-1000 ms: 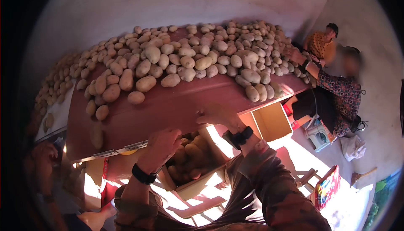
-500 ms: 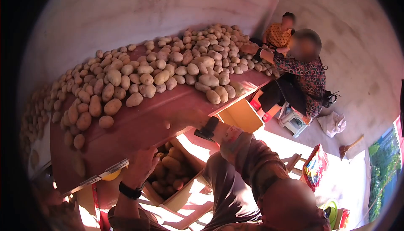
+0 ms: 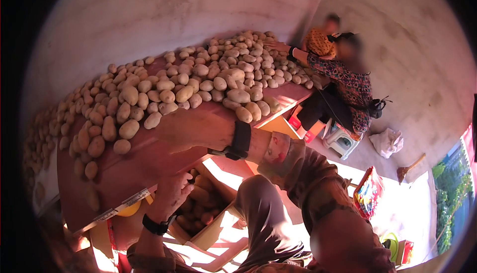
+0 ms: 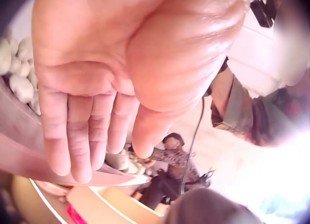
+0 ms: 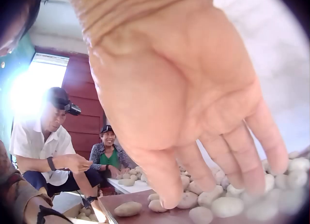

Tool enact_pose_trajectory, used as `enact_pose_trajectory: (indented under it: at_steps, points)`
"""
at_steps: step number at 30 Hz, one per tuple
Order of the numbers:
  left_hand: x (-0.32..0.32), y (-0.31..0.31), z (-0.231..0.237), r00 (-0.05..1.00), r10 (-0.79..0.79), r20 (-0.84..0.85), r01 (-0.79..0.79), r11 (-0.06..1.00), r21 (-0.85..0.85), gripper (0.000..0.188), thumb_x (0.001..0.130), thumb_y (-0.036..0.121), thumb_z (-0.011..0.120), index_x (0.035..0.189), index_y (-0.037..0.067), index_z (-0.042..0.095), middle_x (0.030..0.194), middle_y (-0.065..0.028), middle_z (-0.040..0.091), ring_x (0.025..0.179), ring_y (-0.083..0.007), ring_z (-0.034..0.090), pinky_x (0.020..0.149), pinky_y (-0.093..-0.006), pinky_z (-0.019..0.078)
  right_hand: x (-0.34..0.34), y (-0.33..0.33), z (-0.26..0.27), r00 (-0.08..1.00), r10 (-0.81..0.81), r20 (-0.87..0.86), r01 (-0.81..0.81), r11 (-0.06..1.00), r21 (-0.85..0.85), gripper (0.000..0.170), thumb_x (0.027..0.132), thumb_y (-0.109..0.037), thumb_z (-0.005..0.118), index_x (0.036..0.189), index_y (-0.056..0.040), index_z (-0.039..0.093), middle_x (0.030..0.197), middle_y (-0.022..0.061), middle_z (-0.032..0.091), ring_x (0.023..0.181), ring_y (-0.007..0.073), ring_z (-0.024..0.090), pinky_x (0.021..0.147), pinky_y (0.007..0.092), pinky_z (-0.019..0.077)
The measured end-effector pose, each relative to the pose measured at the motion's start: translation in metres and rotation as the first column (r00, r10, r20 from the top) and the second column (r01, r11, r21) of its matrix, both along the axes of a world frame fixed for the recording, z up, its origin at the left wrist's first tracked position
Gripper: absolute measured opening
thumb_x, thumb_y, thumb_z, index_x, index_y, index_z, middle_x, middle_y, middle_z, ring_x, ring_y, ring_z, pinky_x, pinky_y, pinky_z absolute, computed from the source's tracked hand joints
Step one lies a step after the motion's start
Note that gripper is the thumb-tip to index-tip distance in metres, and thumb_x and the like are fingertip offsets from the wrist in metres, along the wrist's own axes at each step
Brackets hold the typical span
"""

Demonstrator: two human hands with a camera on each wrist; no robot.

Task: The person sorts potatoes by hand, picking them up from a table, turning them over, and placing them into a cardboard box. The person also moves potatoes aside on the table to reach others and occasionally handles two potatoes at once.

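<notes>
A wide heap of potatoes [image 3: 198,80] covers the back of the red table [image 3: 134,173]. My right hand [image 3: 184,130], blurred in the head view, reaches left over the tabletop close to the front potatoes. The right wrist view shows this hand [image 5: 179,98] with palm bare and fingers extended toward several potatoes [image 5: 227,207]. My left hand [image 3: 171,196] is at the table's front edge, beside a carton [image 3: 218,221] part-filled with potatoes. In the left wrist view, that hand [image 4: 111,78] has an empty palm and straight fingers.
A single potato [image 3: 91,196] lies near the table's front left. Another carton [image 3: 280,126] stands under the right end. On the right, a person in a patterned top [image 3: 350,89] reaches into the heap. A stool [image 3: 343,141] and a white bag [image 3: 387,143] are on the floor.
The head view has turned right, so the scene shifts left. My right hand has swung left across the table toward the front potatoes. My left hand stays by the table edge.
</notes>
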State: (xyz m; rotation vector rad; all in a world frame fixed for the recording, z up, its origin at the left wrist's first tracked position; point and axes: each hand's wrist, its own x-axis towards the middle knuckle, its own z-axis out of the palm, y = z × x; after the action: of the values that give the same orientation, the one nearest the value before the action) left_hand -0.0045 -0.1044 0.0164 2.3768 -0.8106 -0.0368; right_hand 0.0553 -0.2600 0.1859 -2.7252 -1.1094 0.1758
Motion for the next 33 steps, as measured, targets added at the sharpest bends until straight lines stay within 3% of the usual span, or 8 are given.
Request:
enact_pose_trajectory:
  at_steps: [5, 13, 16, 20, 23, 24, 25, 33]
  points:
    - [-0.023, -0.053, 0.015, 0.743, -0.424, -0.518, 0.025, 0.791, -0.611, 0.04, 0.089, 0.014, 0.069, 0.123, -0.001, 0.052, 0.105, -0.0149, 0.067, 0.104, -0.0224, 0.065, 0.091, -0.0328, 0.052, 0.005, 0.04, 0.008, 0.918, 0.152, 0.366, -0.146, 0.988, -0.045, 0.023, 0.075, -0.024, 0.067, 0.085, -0.0022, 0.068, 0.073, 0.0126, 0.065, 0.071, 0.0333, 0.065, 0.06, 0.0443, 0.0526]
    - [-0.043, -0.11, 0.015, 0.55, -0.661, -0.51, 0.058, 0.639, -0.767, 0.045, 0.09, 0.018, 0.07, 0.119, -0.006, 0.047, 0.113, -0.019, 0.058, 0.111, -0.0223, 0.061, 0.091, -0.0331, 0.051, 0.033, 0.088, 0.002, 0.923, 0.236, 0.304, -0.237, 0.971, -0.035, 0.024, 0.073, -0.025, 0.068, 0.086, -0.0048, 0.069, 0.076, 0.0107, 0.067, 0.074, 0.0306, 0.067, 0.061, 0.043, 0.0523]
    - [-0.046, -0.122, 0.0, 0.676, -0.602, -0.424, 0.132, 0.665, -0.735, 0.028, 0.088, 0.015, 0.07, 0.093, -0.011, 0.061, 0.077, -0.008, 0.067, 0.077, -0.0116, 0.065, 0.07, -0.0291, 0.0526, 0.042, 0.119, -0.008, 0.98, 0.1, 0.175, -0.064, 0.978, -0.198, 0.019, 0.069, -0.022, 0.07, 0.077, -0.0045, 0.067, 0.077, 0.0094, 0.067, 0.071, 0.0275, 0.066, 0.06, 0.0401, 0.0503]
    - [-0.052, -0.125, 0.0, 0.794, -0.565, -0.225, 0.253, 0.644, -0.722, 0.023, 0.086, 0.014, 0.072, 0.101, -0.002, 0.066, 0.082, -0.0096, 0.07, 0.076, -0.0132, 0.066, 0.065, -0.0314, 0.0506, 0.056, 0.124, -0.032, 0.996, 0.041, 0.079, -0.005, 0.913, -0.409, 0.022, 0.066, -0.022, 0.071, 0.077, -0.0032, 0.067, 0.074, 0.0116, 0.066, 0.07, 0.0298, 0.066, 0.061, 0.0411, 0.0498]
    - [-0.043, -0.12, -0.008, 0.908, -0.371, -0.196, 0.205, 0.8, -0.564, 0.022, 0.083, 0.011, 0.073, 0.101, 0.001, 0.066, 0.086, -0.0147, 0.069, 0.083, -0.0229, 0.07, 0.066, -0.0345, 0.0516, 0.052, 0.073, -0.033, 0.896, 0.285, 0.341, -0.352, 0.923, 0.153, 0.029, 0.075, -0.031, 0.067, 0.086, -0.0047, 0.071, 0.077, 0.0151, 0.065, 0.076, 0.0341, 0.065, 0.063, 0.0443, 0.0529]
    - [-0.038, -0.12, -0.006, 0.924, -0.153, 0.351, 0.305, 0.848, -0.433, 0.018, 0.083, 0.01, 0.072, 0.097, 0.001, 0.065, 0.082, -0.0164, 0.067, 0.077, -0.0287, 0.068, 0.065, -0.035, 0.0507, 0.05, 0.073, -0.022, 0.912, 0.253, 0.323, -0.317, 0.934, 0.162, 0.029, 0.076, -0.032, 0.066, 0.081, -0.0033, 0.069, 0.076, 0.0152, 0.065, 0.075, 0.0342, 0.065, 0.063, 0.0449, 0.0525]
    - [-0.034, -0.114, -0.004, 0.991, -0.132, -0.012, 0.114, 0.894, -0.433, 0.017, 0.083, 0.013, 0.071, 0.092, 0.0, 0.064, 0.079, -0.0162, 0.065, 0.074, -0.03, 0.067, 0.064, -0.0362, 0.0504, 0.049, 0.073, -0.016, 0.926, 0.223, 0.305, -0.283, 0.944, 0.17, 0.031, 0.076, -0.033, 0.065, 0.077, -0.002, 0.068, 0.076, 0.0153, 0.064, 0.075, 0.0342, 0.065, 0.063, 0.0455, 0.0522]
    - [-0.001, -0.121, -0.038, 0.984, 0.14, -0.106, -0.173, 0.883, -0.437, 0.032, 0.082, 0.025, 0.075, 0.093, -0.002, 0.06, 0.08, -0.0167, 0.066, 0.075, -0.0307, 0.068, 0.066, -0.0389, 0.0522, 0.033, 0.076, -0.008, 0.851, 0.255, 0.46, -0.386, 0.897, 0.216, 0.025, 0.068, -0.025, 0.068, 0.067, -0.0009, 0.065, 0.068, 0.0133, 0.062, 0.067, 0.0332, 0.063, 0.061, 0.0435, 0.0501]
